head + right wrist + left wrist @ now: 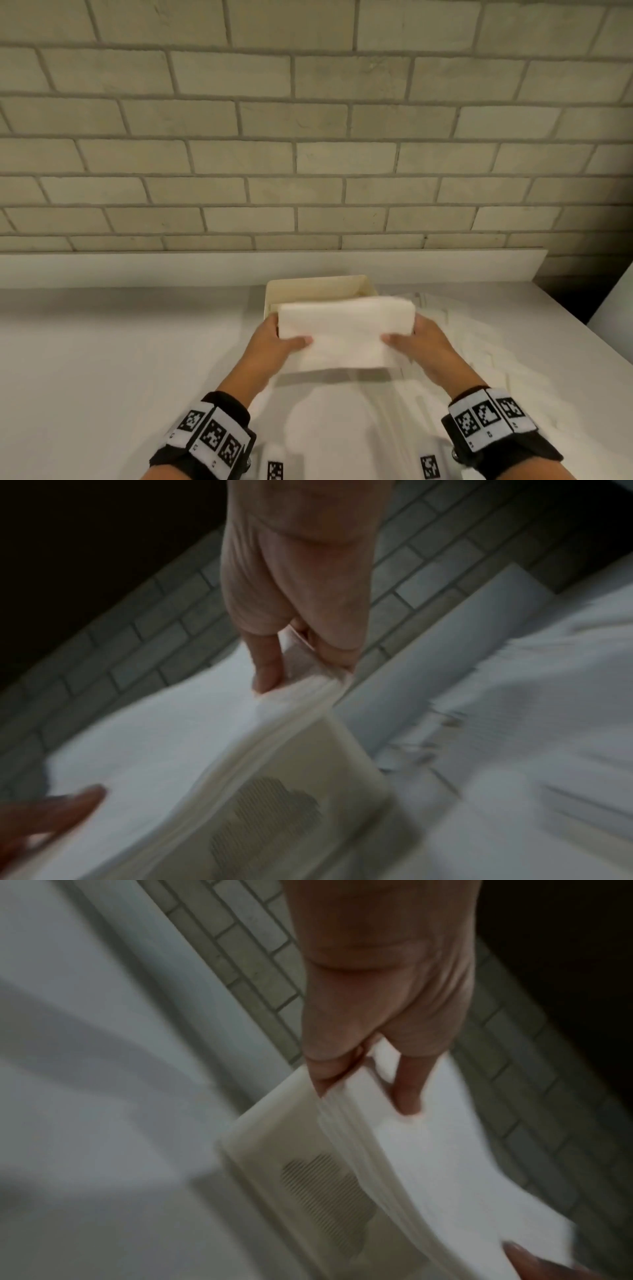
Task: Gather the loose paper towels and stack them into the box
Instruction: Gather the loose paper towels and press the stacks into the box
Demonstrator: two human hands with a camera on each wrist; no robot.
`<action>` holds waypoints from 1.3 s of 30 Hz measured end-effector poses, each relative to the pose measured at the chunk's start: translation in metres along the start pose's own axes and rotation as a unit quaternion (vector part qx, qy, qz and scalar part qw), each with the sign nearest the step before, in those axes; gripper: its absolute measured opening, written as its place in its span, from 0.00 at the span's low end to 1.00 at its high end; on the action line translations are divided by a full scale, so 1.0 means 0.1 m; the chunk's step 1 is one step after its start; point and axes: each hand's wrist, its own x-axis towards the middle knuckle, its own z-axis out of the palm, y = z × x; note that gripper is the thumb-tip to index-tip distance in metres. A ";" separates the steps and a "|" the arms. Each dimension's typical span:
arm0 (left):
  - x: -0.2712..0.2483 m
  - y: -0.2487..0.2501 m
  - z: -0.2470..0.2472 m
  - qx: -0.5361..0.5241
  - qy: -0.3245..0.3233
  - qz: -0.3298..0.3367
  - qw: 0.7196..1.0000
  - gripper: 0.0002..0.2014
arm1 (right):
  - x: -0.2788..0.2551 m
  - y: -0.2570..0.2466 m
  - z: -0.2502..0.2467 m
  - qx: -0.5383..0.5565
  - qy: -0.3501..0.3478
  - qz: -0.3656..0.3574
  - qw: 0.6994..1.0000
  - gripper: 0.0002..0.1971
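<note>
A thick stack of white paper towels (344, 330) hangs just above a cream open box (318, 286) on the white counter. My left hand (279, 337) grips the stack's left end, thumb on top and fingers underneath. At the stack's other end my right hand (416, 341) grips it the same way. In the left wrist view the left hand (366, 1080) pinches the stack (445, 1164) over the box (291, 1164), whose bottom shows a ribbed patch. The right wrist view has the right hand (301, 669) pinching the stack (171, 737) above the box (325, 764). The stack hides most of the box's inside.
More loose paper towels (455, 342) lie spread on the counter to the right of the box. A brick wall (308, 137) with a low white ledge (137, 267) rises right behind the box. The counter's right edge (582, 325) runs diagonally.
</note>
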 end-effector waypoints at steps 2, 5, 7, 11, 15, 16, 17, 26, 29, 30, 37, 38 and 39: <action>0.12 0.20 -0.03 -0.009 0.061 0.022 0.998 0.19 | 0.13 -0.26 0.08 0.004 0.043 -0.047 0.998 0.26; 0.39 0.40 -0.06 0.031 0.126 0.026 0.991 0.19 | 0.34 -0.56 0.29 -0.070 0.074 -0.079 0.992 0.34; 0.53 0.44 -0.06 0.073 0.151 0.012 0.986 0.21 | 0.47 -0.62 0.44 -0.150 0.080 -0.095 0.981 0.36; 0.65 0.39 0.02 0.195 0.156 0.011 0.968 0.27 | 0.75 -0.51 0.64 -0.179 0.100 -0.091 0.974 0.32; 0.80 0.26 0.11 0.340 0.097 0.031 0.935 0.26 | 0.95 -0.38 0.66 -0.300 0.081 -0.069 0.948 0.16; 0.84 0.25 0.13 0.380 0.082 0.033 0.921 0.24 | 1.00 -0.35 0.67 -0.344 0.068 -0.067 0.934 0.15; 0.89 0.23 0.14 0.410 0.071 0.028 0.909 0.22 | 1.03 -0.33 0.69 -0.388 0.055 -0.063 0.918 0.15; 1.07 0.26 0.24 0.694 -0.043 -0.031 0.718 0.16 | 1.09 -0.34 0.81 -0.569 -0.005 -0.005 0.822 0.16; 1.07 0.25 0.26 0.750 -0.073 -0.027 0.656 0.16 | 1.12 -0.31 0.85 -0.585 -0.033 0.015 0.810 0.16; 1.07 0.25 0.27 0.768 -0.077 -0.018 0.636 0.15 | 1.12 -0.31 0.86 -0.591 -0.036 0.022 0.805 0.16; 0.98 0.37 0.33 0.809 -0.028 0.037 0.586 0.14 | 1.00 -0.53 0.83 -0.625 -0.027 -0.021 0.780 0.15; 0.95 0.41 0.34 0.783 -0.009 0.047 0.620 0.14 | 0.97 -0.61 0.77 -0.606 -0.029 -0.027 0.795 0.14; 0.90 0.46 0.36 0.751 0.008 0.063 0.657 0.14 | 0.93 -0.72 0.70 -0.595 -0.031 -0.034 0.802 0.12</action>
